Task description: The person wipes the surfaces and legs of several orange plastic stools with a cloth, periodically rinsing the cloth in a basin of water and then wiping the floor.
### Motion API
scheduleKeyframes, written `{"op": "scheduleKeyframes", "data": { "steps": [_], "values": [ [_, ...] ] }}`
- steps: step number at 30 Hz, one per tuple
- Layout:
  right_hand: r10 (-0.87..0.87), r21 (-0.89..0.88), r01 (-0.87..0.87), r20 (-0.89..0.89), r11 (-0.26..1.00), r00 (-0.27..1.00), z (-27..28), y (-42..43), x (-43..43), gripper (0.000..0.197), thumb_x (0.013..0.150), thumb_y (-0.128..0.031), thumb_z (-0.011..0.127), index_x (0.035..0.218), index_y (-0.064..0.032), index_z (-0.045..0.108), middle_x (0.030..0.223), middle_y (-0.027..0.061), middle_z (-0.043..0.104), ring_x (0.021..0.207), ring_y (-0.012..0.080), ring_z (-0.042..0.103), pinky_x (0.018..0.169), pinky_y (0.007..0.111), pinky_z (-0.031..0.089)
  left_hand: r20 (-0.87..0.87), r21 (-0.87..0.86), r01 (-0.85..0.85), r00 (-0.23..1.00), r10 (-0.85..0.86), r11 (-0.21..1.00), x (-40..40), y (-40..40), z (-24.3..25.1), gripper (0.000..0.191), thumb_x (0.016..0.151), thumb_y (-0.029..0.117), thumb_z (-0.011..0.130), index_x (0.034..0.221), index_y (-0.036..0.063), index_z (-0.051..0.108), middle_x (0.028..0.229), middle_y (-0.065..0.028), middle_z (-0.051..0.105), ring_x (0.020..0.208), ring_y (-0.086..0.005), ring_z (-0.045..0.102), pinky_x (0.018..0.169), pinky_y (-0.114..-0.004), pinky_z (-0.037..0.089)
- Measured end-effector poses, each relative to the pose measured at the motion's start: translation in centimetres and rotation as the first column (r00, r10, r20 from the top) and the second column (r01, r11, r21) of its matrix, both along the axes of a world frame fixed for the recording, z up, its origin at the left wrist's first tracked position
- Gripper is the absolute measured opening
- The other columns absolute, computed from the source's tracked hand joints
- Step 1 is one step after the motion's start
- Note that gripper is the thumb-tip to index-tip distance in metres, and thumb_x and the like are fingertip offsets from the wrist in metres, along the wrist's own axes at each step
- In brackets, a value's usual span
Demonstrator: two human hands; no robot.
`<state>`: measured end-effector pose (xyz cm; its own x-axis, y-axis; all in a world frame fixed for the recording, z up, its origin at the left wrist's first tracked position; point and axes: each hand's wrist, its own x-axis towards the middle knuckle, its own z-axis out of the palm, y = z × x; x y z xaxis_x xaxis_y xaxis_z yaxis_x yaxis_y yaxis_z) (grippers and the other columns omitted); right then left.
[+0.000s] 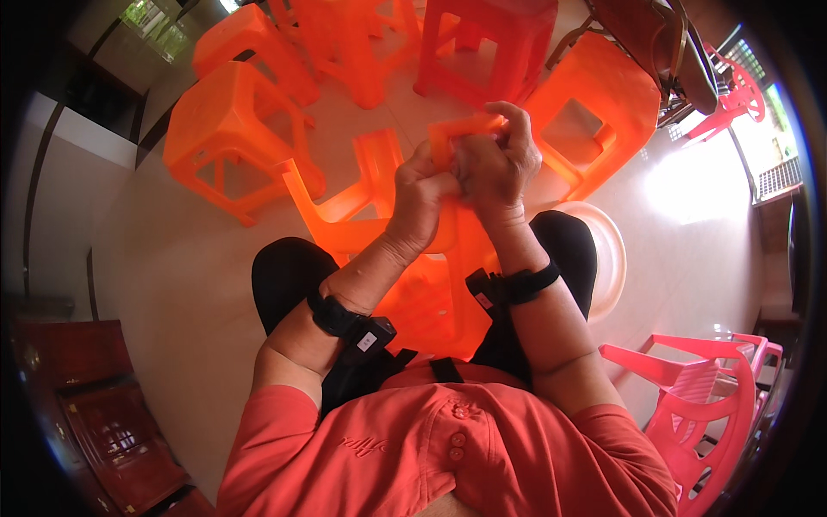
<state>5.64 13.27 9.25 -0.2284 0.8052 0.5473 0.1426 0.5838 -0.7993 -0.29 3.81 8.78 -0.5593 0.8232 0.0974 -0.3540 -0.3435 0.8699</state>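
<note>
An orange plastic stool (420, 291) lies tipped over between my knees, its seat end towards my belly and its legs pointing away from me. My left hand (420, 197) grips one of its legs near the leg's end. Close beside it, my right hand (501, 161) is closed around the end of the same leg, fingers curled over the edge. Something pinkish shows between the right fingers, too blurred to name. Two other stool legs stick out to the left of my hands.
Several orange stools (216, 139) stand in an arc ahead, with a red stool (488, 48) among them. A pale round basin (610, 258) sits by my right knee. Pink plastic chair (701, 413) at lower right; dark wooden cabinet (110, 413) at lower left.
</note>
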Motion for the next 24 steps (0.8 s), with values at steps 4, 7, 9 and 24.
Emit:
{"op": "scheduleKeyframes", "data": {
  "steps": [4, 7, 9, 24],
  "values": [
    [0.093, -0.232, -0.141, -0.205, 0.963, 0.974, -0.8, 0.2, 0.5, 0.038, 0.065, -0.011, 0.069, 0.102, -0.0094, 0.062, 0.077, 0.0079, 0.056, 0.063, 0.0202, 0.056, 0.06, 0.031, 0.048, 0.046, 0.013, 0.041, 0.998, -0.041, 0.999, 0.1, -0.1, 0.1, 0.038, 0.075, -0.007, 0.048, 0.11, 0.004, 0.056, 0.095, -0.001, 0.056, 0.085, -0.0105, 0.054, 0.07, -0.024, 0.047],
    [0.14, -0.198, -0.202, -0.289, 0.959, 0.947, -0.7, -0.2, 0.9, 0.035, 0.074, 0.008, 0.06, 0.107, -0.0028, 0.06, 0.07, 0.0013, 0.054, 0.053, 0.0075, 0.053, 0.048, 0.023, 0.044, 0.068, 0.009, 0.069, 0.995, -0.069, 0.998, 0.2, -0.1, 0.1, 0.034, 0.077, -0.005, 0.047, 0.108, 0.0036, 0.057, 0.093, -0.0006, 0.056, 0.083, -0.0095, 0.053, 0.072, -0.025, 0.046],
    [0.085, -0.169, -0.118, -0.191, 0.978, 0.978, -0.3, -0.8, 1.1, 0.034, 0.075, 0.008, 0.061, 0.107, -0.001, 0.061, 0.073, 0.0009, 0.054, 0.059, 0.0066, 0.053, 0.055, 0.022, 0.046, 0.121, -0.007, -0.005, 0.993, 0.006, 1.0, 0.7, -0.4, 0.7, 0.031, 0.081, -0.001, 0.046, 0.109, 0.0038, 0.058, 0.094, -0.0013, 0.057, 0.083, -0.0097, 0.053, 0.075, -0.025, 0.046],
    [0.282, -0.594, -0.372, -0.243, 0.713, 0.928, -0.9, 5.8, 3.6, 0.027, 0.073, 0.0, 0.074, 0.098, 0.0009, 0.065, 0.072, 0.0035, 0.06, 0.066, 0.0102, 0.058, 0.059, 0.024, 0.047, 0.097, -0.03, 0.03, 0.995, -0.027, 0.999, -0.4, -0.2, 0.8, 0.053, 0.101, 0.043, 0.042, 0.127, -0.0021, 0.05, 0.13, -0.009, 0.053, 0.119, -0.0194, 0.051, 0.103, -0.035, 0.039]
  ]
}}
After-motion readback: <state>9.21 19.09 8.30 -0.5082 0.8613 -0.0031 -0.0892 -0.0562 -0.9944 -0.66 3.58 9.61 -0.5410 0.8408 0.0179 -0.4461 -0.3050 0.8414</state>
